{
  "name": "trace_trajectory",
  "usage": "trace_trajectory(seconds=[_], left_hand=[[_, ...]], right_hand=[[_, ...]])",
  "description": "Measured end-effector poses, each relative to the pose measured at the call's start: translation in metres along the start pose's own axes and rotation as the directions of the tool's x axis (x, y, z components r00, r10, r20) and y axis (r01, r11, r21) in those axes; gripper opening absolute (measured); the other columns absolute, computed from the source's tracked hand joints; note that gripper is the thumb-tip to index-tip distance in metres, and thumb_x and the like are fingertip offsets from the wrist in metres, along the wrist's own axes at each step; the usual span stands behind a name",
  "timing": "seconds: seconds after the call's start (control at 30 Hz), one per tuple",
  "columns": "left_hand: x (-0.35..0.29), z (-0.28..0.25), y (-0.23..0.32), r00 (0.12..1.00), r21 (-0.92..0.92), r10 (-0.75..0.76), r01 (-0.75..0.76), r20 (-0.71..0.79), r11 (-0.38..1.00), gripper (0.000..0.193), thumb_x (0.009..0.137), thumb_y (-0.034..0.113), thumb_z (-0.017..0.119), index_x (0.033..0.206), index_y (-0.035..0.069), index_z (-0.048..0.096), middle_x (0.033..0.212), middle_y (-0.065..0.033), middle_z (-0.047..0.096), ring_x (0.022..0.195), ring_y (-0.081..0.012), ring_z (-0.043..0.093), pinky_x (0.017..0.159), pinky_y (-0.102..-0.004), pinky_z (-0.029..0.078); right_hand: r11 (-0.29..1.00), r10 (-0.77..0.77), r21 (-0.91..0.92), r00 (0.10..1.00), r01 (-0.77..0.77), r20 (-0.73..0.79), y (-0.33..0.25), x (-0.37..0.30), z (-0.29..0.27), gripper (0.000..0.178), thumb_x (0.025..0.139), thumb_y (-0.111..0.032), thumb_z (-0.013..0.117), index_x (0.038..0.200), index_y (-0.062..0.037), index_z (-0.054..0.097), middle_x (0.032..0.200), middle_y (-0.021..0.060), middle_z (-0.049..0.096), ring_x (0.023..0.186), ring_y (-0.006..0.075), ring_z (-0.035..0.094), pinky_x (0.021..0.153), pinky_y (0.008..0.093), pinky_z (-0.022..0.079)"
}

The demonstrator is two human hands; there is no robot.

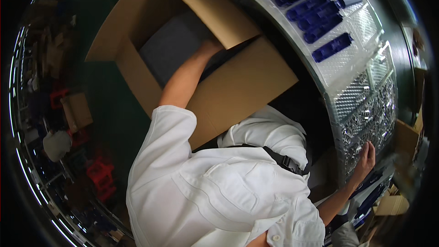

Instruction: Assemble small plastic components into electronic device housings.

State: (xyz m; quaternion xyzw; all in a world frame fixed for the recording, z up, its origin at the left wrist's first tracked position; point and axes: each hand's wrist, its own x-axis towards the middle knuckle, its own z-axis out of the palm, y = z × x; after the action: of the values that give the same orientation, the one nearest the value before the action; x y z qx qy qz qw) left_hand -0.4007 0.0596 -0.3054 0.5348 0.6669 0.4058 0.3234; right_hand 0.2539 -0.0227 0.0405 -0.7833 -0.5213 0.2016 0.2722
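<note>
My left hand (211, 48) reaches down into a large open cardboard box (249, 87). One of its raised flaps covers the fingers, so what they touch is hidden. A flat dark grey sheet or pad (171, 41) lies inside the box, beside my left forearm. On the right, my right hand (365, 161) rests at the near edge of a shiny bed of small metal parts (366, 114) on the workbench. Its fingers are stretched out, and nothing shows in them.
Several dark blue plastic housings (315, 13) lie on a clear textured sheet at the bench's far end. More blue parts (372, 192) sit behind my right forearm. To the left stand a small carton (77, 112) and red crates (100, 178). A person's sleeve (345, 235) shows lower right.
</note>
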Motion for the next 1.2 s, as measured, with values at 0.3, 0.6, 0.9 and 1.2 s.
trace_trajectory(seconds=[0.3, 0.6, 0.9, 1.2], left_hand=[[-0.018, -0.017, 0.043, 0.909, -0.069, 0.148, -0.132, 0.390, 0.989, 0.052, 0.086, 0.033, 0.074, 0.130, 0.005, 0.066, 0.124, -0.0213, 0.071, 0.119, -0.0426, 0.064, 0.104, -0.0490, 0.050], [-0.011, -0.026, 0.049, 0.891, 0.276, 0.041, -0.184, 0.453, 0.943, 0.048, 0.088, 0.032, 0.071, 0.127, 0.005, 0.066, 0.122, -0.0217, 0.071, 0.116, -0.0438, 0.065, 0.103, -0.0497, 0.050], [-0.033, -0.029, 0.075, 0.930, 0.605, -0.111, -0.135, 0.351, 0.784, 0.044, 0.089, 0.031, 0.069, 0.124, 0.004, 0.067, 0.119, -0.0222, 0.072, 0.114, -0.0450, 0.066, 0.101, -0.0503, 0.050], [-0.035, -0.066, 0.075, 0.953, 0.835, -0.215, -0.063, 0.213, 0.546, 0.040, 0.090, 0.030, 0.066, 0.121, 0.004, 0.068, 0.116, -0.0227, 0.073, 0.112, -0.0463, 0.066, 0.100, -0.0509, 0.050]], right_hand=[[0.800, 0.177, 0.531, 0.955, -0.280, 0.237, -0.039, -0.005, 0.031, 0.033, 0.100, -0.010, 0.069, 0.133, -0.0024, 0.069, 0.101, 0.0010, 0.072, 0.085, 0.0074, 0.067, 0.071, 0.0212, 0.056], [0.762, 0.166, 0.607, 0.974, -0.225, 0.153, -0.023, -0.007, 0.020, 0.024, 0.101, -0.007, 0.067, 0.123, 0.0002, 0.071, 0.109, 0.0097, 0.077, 0.089, 0.0145, 0.075, 0.075, 0.0240, 0.057], [0.822, -0.327, -0.528, 0.936, 0.215, -0.128, -0.003, -0.012, -0.002, 0.014, 0.092, -0.010, 0.073, 0.105, -0.0079, 0.077, 0.102, 0.0037, 0.075, 0.094, 0.0250, 0.071, 0.080, 0.0378, 0.058], [0.773, -0.370, -0.558, 0.929, 0.301, -0.013, -0.006, 0.029, 0.004, 0.009, 0.090, -0.010, 0.073, 0.098, -0.0114, 0.077, 0.103, 0.0024, 0.072, 0.098, 0.0251, 0.068, 0.082, 0.0387, 0.058]])
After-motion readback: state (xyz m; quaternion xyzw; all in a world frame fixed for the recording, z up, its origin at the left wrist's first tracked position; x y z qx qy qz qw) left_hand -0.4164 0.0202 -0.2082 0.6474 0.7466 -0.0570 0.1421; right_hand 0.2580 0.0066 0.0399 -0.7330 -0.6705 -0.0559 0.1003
